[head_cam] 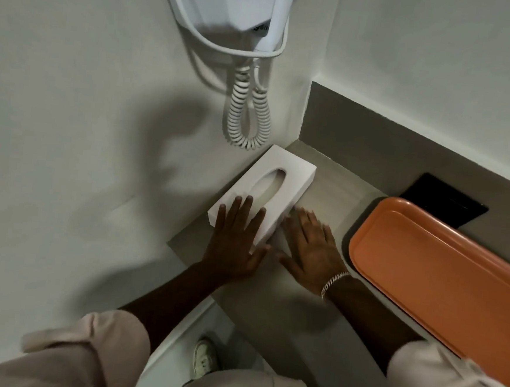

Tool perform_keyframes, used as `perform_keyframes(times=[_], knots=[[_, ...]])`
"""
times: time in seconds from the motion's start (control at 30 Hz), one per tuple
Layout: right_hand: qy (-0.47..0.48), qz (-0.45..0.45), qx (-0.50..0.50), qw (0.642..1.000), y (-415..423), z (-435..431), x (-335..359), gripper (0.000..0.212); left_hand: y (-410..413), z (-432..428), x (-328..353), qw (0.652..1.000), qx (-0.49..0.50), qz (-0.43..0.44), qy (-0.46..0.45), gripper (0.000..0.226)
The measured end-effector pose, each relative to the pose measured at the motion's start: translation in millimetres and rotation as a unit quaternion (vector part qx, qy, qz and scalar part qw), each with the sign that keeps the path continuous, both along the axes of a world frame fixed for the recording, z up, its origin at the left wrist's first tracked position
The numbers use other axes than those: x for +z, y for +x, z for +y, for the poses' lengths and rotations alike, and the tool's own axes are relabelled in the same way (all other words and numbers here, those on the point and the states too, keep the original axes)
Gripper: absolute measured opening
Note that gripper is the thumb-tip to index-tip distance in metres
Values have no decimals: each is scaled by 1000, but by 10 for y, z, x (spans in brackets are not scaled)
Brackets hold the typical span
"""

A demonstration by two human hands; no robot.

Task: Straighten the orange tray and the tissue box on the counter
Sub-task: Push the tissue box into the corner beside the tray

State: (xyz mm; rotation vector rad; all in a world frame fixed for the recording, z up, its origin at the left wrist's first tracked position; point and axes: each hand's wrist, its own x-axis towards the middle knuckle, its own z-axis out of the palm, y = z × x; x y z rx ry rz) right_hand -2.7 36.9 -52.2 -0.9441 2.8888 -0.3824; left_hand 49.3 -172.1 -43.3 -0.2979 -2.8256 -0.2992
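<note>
A: Head view, findings?
B: White tissue box (pixel 265 191) on grey tabletop (pixel 333 187), against the left wall. Left hand (pixel 235 246) flat, fingers spread on its near end; right hand (pixel 312 249) flat, blurred, beside it.
A: Surroundings?
B: Orange tray (pixel 442 275) to the right, apart; black panel (pixel 448 200) behind it; hair dryer (pixel 232 5) cord (pixel 248 113) hanging above the box.

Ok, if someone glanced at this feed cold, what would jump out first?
Probably the orange tray, bright against the grey counter at right. Next, the left hand flat on the white tissue box by the wall, the right hand beside it. Above hangs a wall hair dryer.
</note>
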Motion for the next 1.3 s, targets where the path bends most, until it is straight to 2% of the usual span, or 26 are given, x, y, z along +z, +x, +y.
perform_keyframes(times=[0.17, 0.33, 0.53, 0.77, 1.3], knots=[[80, 27, 98, 992, -480, -252, 161, 89, 127, -173, -96, 998, -33, -32, -47, 83], [91, 41, 129, 987, -603, -221, 76, 95, 57, -247, -201, 996, -47, -22, -68, 85], [99, 36, 119, 987, -779, -216, 46, 100, -151, -296, -214, 996, -59, -15, -71, 87], [127, 24, 84, 988, -1089, -212, 59, 106, -599, -355, -141, 989, -82, -67, -104, 88], [176, -25, 48, 983, -1480, -140, 227, 108, -1080, -204, 13, 984, -114, -65, -118, 88]])
